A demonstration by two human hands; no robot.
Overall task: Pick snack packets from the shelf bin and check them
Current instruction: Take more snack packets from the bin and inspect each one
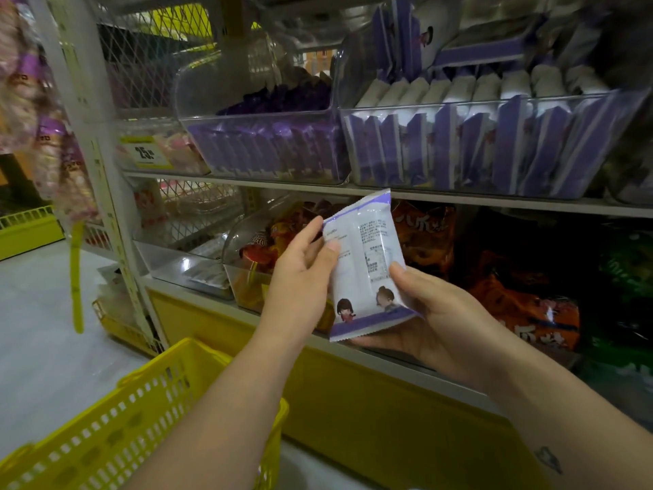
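A white and purple snack packet point(365, 267) is held up in front of the lower shelf, its printed back side with text and two cartoon figures facing me. My left hand point(300, 270) grips its left edge, thumb on the front. My right hand point(431, 320) holds its lower right corner from beneath, thumb pressed on the face. Above, a clear shelf bin point(494, 143) holds several matching packets standing in a row. A second clear bin point(261, 143) to its left holds purple packets.
A yellow shopping basket point(116, 429) hangs by my left forearm at the lower left. Orange and red snack bags point(523, 305) fill the lower shelf behind the packet. A white shelf upright point(99, 164) and hanging pink packets point(31, 111) stand at the left.
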